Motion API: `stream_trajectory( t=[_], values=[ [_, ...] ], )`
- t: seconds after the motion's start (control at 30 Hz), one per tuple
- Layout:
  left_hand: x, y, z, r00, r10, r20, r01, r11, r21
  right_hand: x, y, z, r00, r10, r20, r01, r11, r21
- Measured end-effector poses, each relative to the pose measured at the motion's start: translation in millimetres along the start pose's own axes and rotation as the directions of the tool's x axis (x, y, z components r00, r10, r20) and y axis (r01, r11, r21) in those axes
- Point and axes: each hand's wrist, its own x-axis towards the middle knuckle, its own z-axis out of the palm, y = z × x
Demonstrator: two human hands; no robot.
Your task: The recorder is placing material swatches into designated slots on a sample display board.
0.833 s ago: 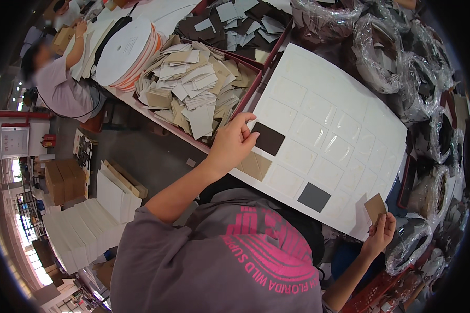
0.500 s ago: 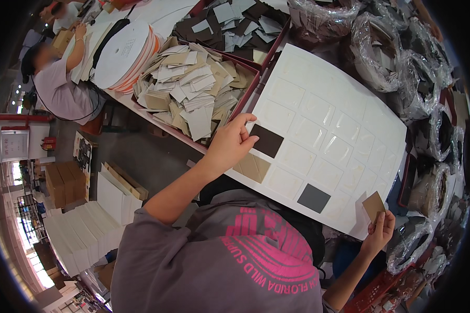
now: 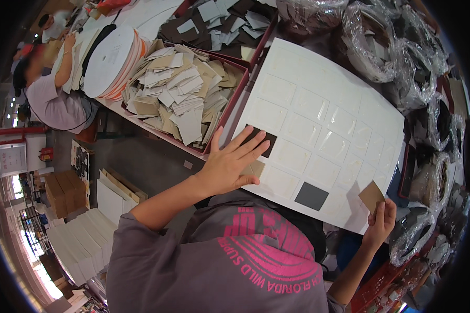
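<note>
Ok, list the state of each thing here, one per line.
White sheet: flat, most squares bare.
Dark swatch: on the sheet, under the fingers.
Tan swatch: on the sheet, pressed by the left hand.
Grey swatch: on the sheet, untouched.
Tan card: pinched in the right hand, off the sheet.
Red tray: heaped with loose swatches.
Tape roll: tilted beside the tray.

Glossy white card sheet (image 3: 329,120), matt swatches (image 3: 312,195)

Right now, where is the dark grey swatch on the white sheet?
In the head view, the dark grey swatch sits near the white sheet's lower edge, between the left hand and the right hand.
</note>
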Motion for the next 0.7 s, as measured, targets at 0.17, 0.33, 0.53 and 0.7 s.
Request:
stream_trajectory(
  t=[0.17, 0.33, 0.53, 0.7],
  values=[
    [10.4, 5.9, -9.8, 0.997, -0.015, -0.079, 0.014, 1.000, -0.011, 2.3, -1.8, 36.1, 0.969, 0.067, 0.238, -0.060, 0.997, -0.037],
    [12.8, -2.0, -14.7, 0.993, 0.002, -0.115, -0.006, 0.999, -0.033, -1.2, -24.7, 95.3, 0.893, 0.237, 0.383, -0.202, 0.971, -0.130],
    [16.1, 39.2, -4.9, 0.968, 0.069, -0.241, -0.123, 0.968, -0.218, -3.2, -17.2, 115.0, 0.927, 0.201, 0.316, -0.162, 0.976, -0.147],
    [26.1, 62.3, 2.1, 0.958, 0.153, -0.244, -0.211, 0.950, -0.231, -2.7, -18.1, 116.3, 0.921, 0.221, 0.321, -0.164, 0.967, -0.197]
  ],
)
